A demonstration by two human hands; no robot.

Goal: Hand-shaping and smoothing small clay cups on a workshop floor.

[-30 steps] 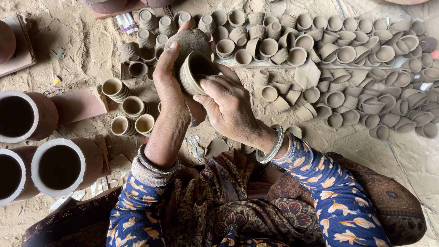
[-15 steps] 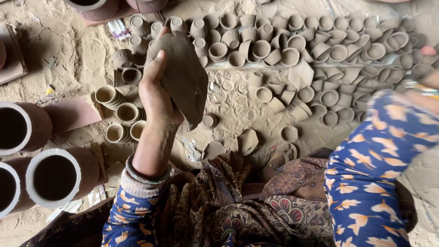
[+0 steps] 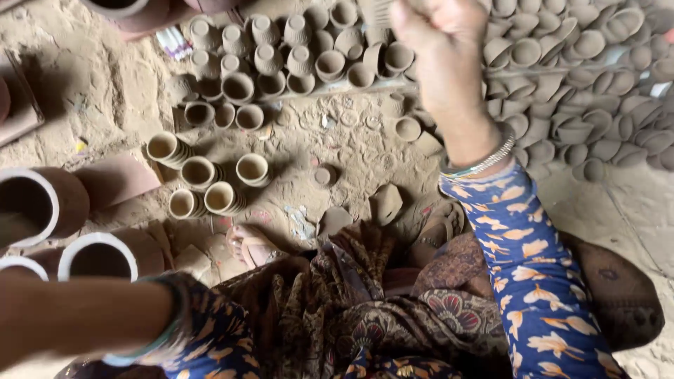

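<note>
A sandy floor is lying under rows of small clay cups, filling the far right. Large white-rimmed pots are sitting left. The right hand is reaching far, fist closed above the cups; whether it is holding anything I cannot tell. The left hand is hidden beyond the frame's left edge.

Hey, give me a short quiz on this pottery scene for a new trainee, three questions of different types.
1. True or false: the right hand is held up above the small clay cups on the sandy ground.
2. What does the sleeve on that arm look like? A: blue with orange shapes. B: plain white. C: red stripes.
3. Fill in: the large pots with white rims lie on the ___ side of the picture.

Key: 1 true; 2 A; 3 left.
</note>
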